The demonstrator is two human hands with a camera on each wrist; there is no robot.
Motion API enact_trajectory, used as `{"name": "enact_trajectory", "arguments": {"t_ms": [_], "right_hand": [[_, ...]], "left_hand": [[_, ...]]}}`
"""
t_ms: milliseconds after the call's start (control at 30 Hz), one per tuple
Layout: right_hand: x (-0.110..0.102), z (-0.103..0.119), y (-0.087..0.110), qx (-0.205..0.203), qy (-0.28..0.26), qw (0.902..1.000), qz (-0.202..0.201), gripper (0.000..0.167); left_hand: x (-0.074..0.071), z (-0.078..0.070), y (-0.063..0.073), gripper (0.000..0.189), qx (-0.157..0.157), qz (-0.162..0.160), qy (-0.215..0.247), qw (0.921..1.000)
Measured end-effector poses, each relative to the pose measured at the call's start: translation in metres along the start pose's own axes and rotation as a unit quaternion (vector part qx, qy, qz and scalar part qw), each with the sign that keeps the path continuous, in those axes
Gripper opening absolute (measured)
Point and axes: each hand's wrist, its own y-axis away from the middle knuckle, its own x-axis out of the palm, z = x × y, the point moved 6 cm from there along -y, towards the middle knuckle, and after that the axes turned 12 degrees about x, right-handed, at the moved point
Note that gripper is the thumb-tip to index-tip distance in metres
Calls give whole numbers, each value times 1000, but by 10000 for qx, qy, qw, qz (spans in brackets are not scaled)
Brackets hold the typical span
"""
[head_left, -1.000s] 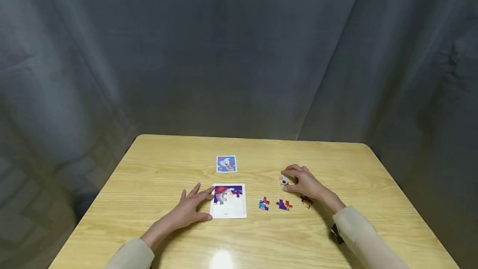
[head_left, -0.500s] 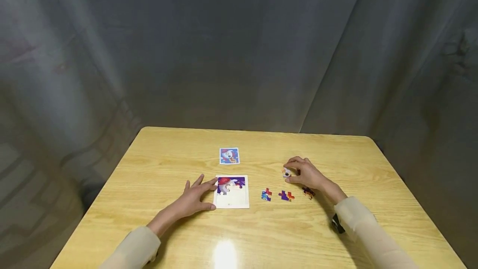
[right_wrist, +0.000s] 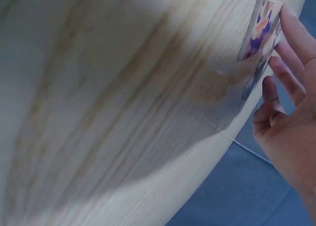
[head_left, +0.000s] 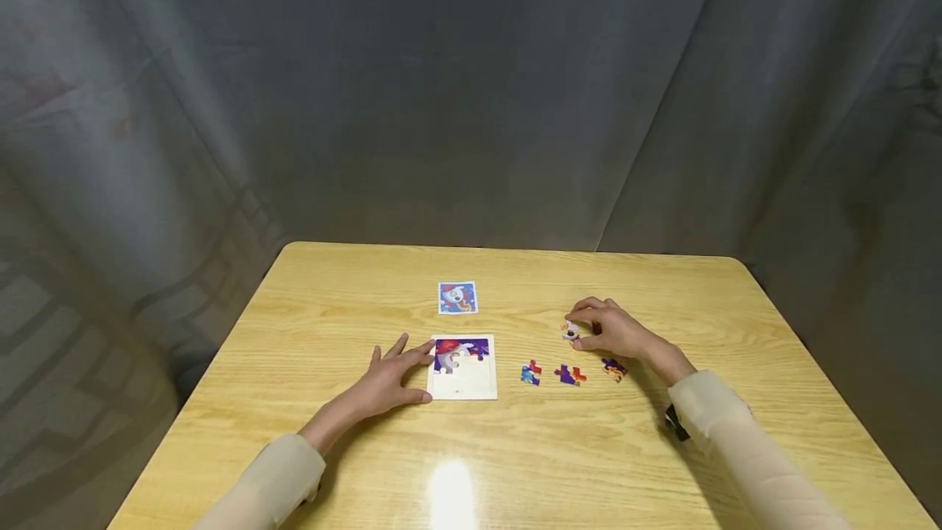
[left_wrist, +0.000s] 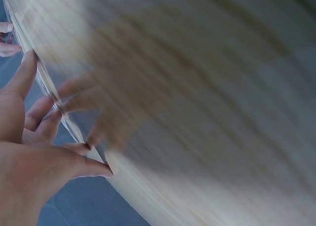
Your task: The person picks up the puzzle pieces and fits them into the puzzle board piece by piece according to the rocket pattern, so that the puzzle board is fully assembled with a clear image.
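Observation:
On the table lies a square white puzzle tray (head_left: 462, 383) with several joined pieces, red, white and purple, along its top and upper left. My left hand (head_left: 386, 381) rests at the tray's left side, fingers spread, thumb near the lower left corner and fingertips at the upper left edge. To the right, my right hand (head_left: 616, 331) pinches a white jigsaw piece (head_left: 570, 330) with a dark spot between thumb and fingers, low over the table. Three loose pieces lie nearer: a blue-and-red piece (head_left: 531, 372), a purple-and-orange piece (head_left: 570, 375) and a dark purple-and-orange piece (head_left: 614, 369).
A small picture card (head_left: 458, 298) with a white character on blue lies beyond the tray. The wooden table (head_left: 353, 285) has rounded far corners, and a grey curtain (head_left: 441, 105) hangs behind it. A bright light reflection shows near the front.
The head view has tilted, so the whole table appears higher and slightly to the right. The dark piece by the right wrist shows more fully. Both hands keep their places.

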Motion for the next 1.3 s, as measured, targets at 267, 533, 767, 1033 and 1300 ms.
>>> {"name": "enact_trajectory", "arguments": {"t_ms": [267, 533, 767, 1033, 1300], "right_hand": [[5, 3, 3, 127, 246, 9988, -406, 52], [8, 6, 4, 148, 342, 9949, -939, 50], [9, 5, 5, 100, 400, 9932, -1088, 50], [8, 5, 6, -123, 345, 9945, -979, 44], [7, 3, 6, -173, 283, 9957, -866, 45]], "left_hand": [[1, 0, 2, 54, -62, 30, 11, 10000], [0, 0, 2, 54, -146, 16, 55, 9999], [0, 1, 3, 54, -146, -9, 71, 9999], [1, -1, 4, 56, -165, 24, 98, 9998], [0, -4, 3, 58, -92, 41, 34, 9999]]}}
